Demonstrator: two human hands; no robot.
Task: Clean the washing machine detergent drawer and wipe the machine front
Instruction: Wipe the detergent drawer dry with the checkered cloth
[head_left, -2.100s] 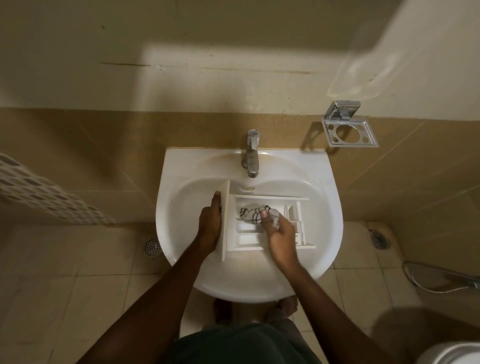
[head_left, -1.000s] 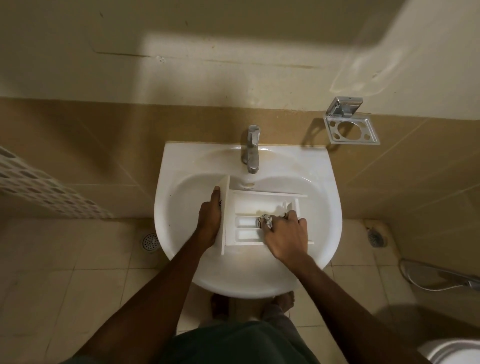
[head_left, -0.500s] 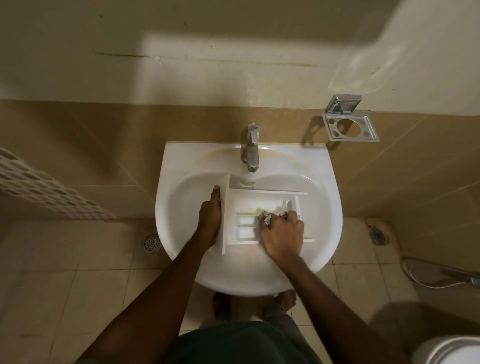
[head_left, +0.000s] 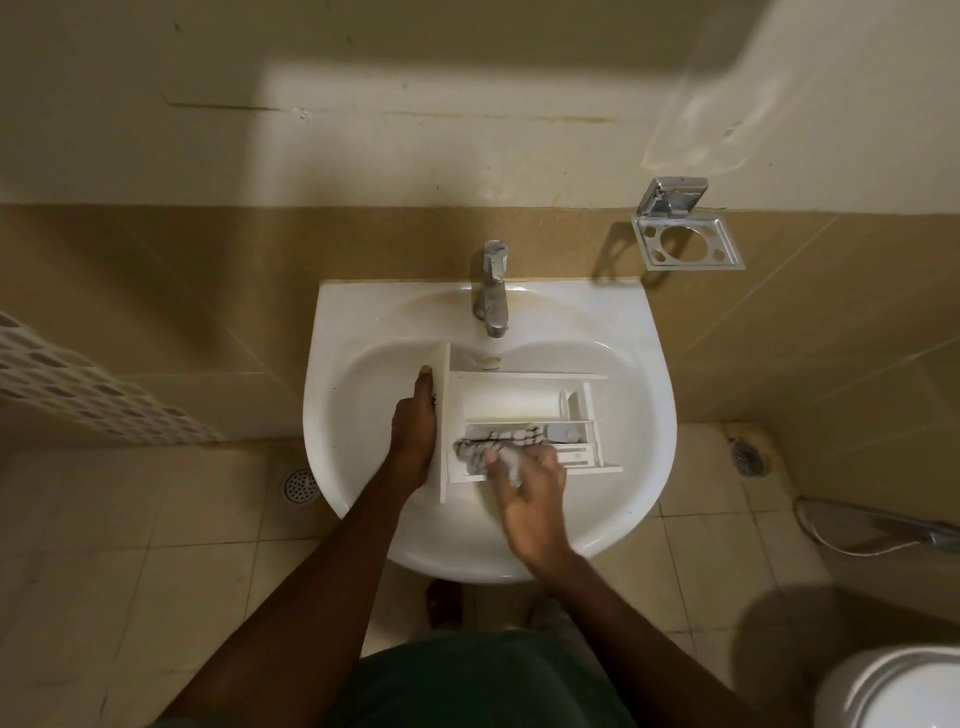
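Your left hand (head_left: 414, 432) is pressing flat, fingers straight and together, against the front panel of the detergent drawer (head_left: 511, 402), which is lying in the sink (head_left: 343, 332) below the tap (head_left: 491, 291), panel toward the sink's left edge. Your right hand (head_left: 531, 496) is pinching a striped cloth (head_left: 493, 442) and pressing it into the drawer compartment nearest the sink's front edge
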